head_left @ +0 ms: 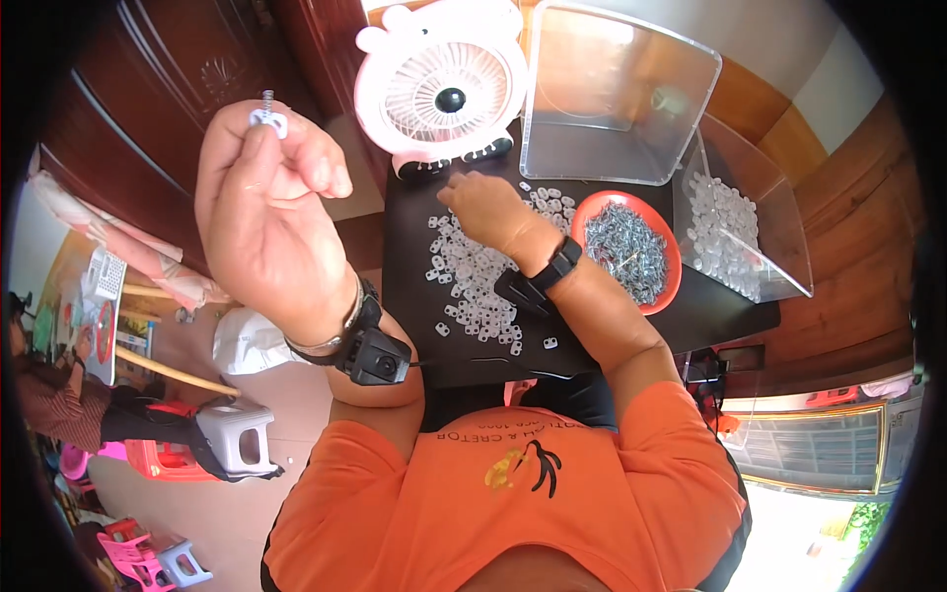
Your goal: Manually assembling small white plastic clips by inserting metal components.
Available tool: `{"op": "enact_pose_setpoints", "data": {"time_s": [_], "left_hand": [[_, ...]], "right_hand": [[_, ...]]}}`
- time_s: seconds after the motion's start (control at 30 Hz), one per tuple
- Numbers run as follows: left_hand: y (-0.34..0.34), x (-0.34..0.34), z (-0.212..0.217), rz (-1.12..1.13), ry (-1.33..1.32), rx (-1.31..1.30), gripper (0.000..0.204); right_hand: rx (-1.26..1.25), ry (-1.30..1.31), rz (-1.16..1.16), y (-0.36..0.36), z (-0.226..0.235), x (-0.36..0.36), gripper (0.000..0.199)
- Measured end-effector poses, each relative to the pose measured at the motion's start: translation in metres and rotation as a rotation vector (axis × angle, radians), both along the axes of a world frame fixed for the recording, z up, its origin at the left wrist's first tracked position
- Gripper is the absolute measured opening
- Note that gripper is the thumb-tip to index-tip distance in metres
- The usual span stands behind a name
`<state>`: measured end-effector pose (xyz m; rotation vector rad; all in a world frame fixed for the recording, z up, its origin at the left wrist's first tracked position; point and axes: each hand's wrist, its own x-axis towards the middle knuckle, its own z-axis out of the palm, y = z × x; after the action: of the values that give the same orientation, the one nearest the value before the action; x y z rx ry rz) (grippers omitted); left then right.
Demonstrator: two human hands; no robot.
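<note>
My left hand [264, 202] is raised up near the camera and pinches a small white plastic clip with a metal screw [267, 111] sticking out of it, held between thumb and fingertips. My right hand [488, 209] rests palm down on the black table [691, 311], fingers on a scattered pile of small white plastic clips [473, 281]. A red bowl [663, 296] full of metal screws [626, 247] stands just right of that hand. Both wrists carry a black strapped device.
A pink desk fan [444, 84] stands at the table's far edge. Beside it are an empty clear plastic box [617, 94] and a clear box of white clips [735, 237]. A grey stool [237, 434] and pink stools are on the floor at left, near another person.
</note>
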<state>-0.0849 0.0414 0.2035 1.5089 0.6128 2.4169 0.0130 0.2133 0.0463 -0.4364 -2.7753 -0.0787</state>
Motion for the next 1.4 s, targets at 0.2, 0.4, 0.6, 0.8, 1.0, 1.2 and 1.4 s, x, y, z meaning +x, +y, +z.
{"op": "enact_pose_setpoints", "data": {"time_s": [0.2, 0.4, 0.6, 0.8, 1.0, 1.2, 1.4], "left_hand": [[0.005, 0.005, -0.002, -0.010, -0.011, -0.004, 0.018], [0.005, 0.008, 0.000, 0.008, -0.002, -0.021, 0.018], [0.011, 0.012, 0.001, -0.012, -0.006, -0.049, 0.017], [0.025, 0.035, -0.003, -0.090, -0.042, -0.178, 0.018], [0.056, 0.062, -0.017, -0.294, -0.070, -0.292, 0.019], [0.058, 0.064, -0.017, -0.267, -0.133, -0.275, 0.020], [0.062, 0.063, -0.018, -0.241, -0.117, -0.299, 0.020]], "right_hand": [[0.038, -0.157, 0.010, -0.001, -0.020, -0.002, 0.013], [-0.001, -0.200, -0.036, 0.005, -0.021, -0.007, 0.013], [-0.188, 0.285, 0.151, 0.020, 0.021, 0.010, 0.008], [-1.335, 0.883, 0.507, -0.012, 0.113, 0.056, 0.011], [-1.359, 1.037, 0.643, -0.021, 0.123, 0.076, 0.012], [-1.258, 1.030, 0.546, -0.026, 0.125, 0.076, 0.016], [-1.017, 0.981, 0.512, -0.030, 0.132, 0.078, 0.015]]}}
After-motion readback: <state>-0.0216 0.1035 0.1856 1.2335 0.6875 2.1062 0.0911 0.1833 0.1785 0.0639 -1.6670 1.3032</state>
